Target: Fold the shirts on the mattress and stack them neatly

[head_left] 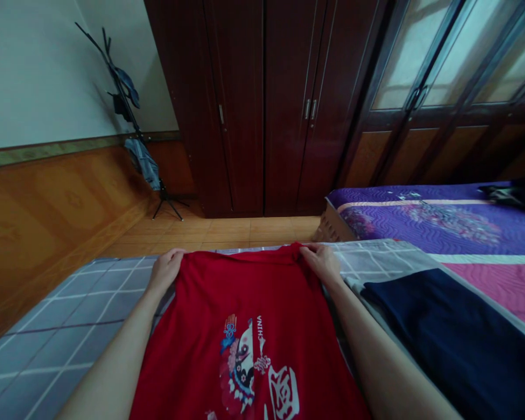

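We find both hands on one garment. The red T-shirt (210, 303) lies spread at 6 o'clock on a grey checked cover (65, 332), its printed side up and the word "CHINA" legible in the print. The left hand (166, 271), at 11 o'clock, and the right hand (321, 262), at 1 o'clock, each grasp the shirt's far edge, with fingers curled over the cloth. Neither hand is released. We cannot tell whether this edge is the hem or the shoulder line, as no collar or sleeve is identifiable.

We judge that the wide two-point grip serves to keep the cloth taut and square across the cover; the smooth run of fabric below the hands supports this reading.

At 4 o'clock, a navy garment (433, 344) lies flat beside the shirt, apparently placed there to leave the middle of the cover free. At 2 o'clock, a purple quilt (424, 216) covers a second bed. A dark wardrobe (236, 105) stands at 12 o'clock, with glass-panelled doors (455, 64) at 1 o'clock. At 10 o'clock, a coat stand (126, 99) carrying blue clothes stands in the corner, clear of the walkway, beside a wood-panelled wall (56, 233) at 9 o'clock.
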The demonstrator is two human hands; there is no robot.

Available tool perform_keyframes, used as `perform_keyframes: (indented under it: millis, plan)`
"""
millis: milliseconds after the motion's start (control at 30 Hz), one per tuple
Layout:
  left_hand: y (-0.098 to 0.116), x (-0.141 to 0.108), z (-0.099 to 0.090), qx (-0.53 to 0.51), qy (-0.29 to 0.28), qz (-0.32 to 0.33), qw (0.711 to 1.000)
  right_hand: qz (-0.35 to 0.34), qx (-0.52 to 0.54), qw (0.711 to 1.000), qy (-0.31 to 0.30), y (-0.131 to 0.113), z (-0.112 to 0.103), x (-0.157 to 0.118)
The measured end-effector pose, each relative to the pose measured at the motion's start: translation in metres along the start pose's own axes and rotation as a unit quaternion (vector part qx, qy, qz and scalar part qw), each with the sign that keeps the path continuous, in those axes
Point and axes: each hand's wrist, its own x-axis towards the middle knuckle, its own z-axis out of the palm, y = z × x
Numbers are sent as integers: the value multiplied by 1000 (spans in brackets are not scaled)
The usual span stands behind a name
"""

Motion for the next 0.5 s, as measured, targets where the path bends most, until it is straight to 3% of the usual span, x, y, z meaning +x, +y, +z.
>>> perform_keyframes:
  millis: [233,500]
  plan:
    - [-2,1,4,-100,4,-62,993,-152,86,977,-126,-11,-2,-8]
    - [-2,0,-4,-126,-23,-95,987,-130,48,985,-99,-4,3,-2]
